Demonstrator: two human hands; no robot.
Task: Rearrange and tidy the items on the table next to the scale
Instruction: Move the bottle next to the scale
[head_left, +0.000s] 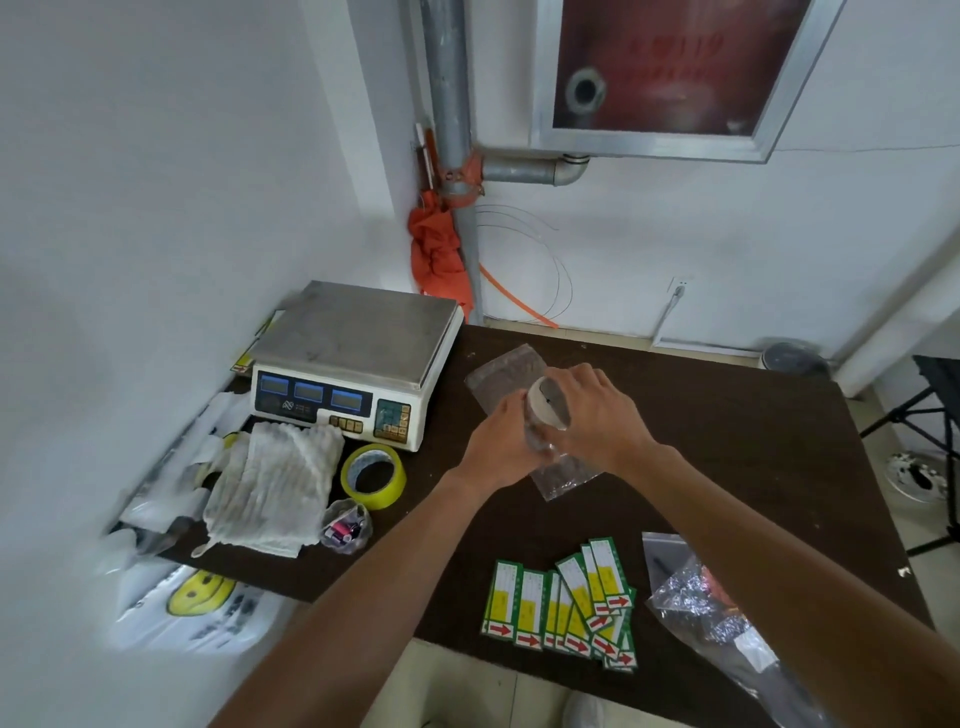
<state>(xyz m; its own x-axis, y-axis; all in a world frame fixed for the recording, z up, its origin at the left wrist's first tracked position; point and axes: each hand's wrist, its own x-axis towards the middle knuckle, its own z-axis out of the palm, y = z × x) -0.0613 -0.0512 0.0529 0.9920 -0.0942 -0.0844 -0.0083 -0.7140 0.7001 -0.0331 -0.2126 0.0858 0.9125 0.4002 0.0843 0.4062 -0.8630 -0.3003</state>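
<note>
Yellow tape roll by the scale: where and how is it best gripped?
The tape roll lies flat, hole up, beside the cloth. Come from above, one finger inside the hole and thumb on the outer rim at its right, open side.

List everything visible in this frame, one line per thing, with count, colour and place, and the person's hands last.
scale: 1, white with steel pan, table's far left corner
cloth: 1, white, in front of the scale
yellow tape roll: 1, yellow, right of the cloth
small bag: 1, clear, small items inside, below the tape
label cards: a fanned pile, count unclear, green, yellow and white, near edge
clear bags: flat, count unclear, under the hands
crinkled bag: 1, clear, near right
smiley bag: 1, white and yellow, off the table's left edge
table: 1, dark brown
clear roll: 1, held by both hands
left hand
right hand
</note>
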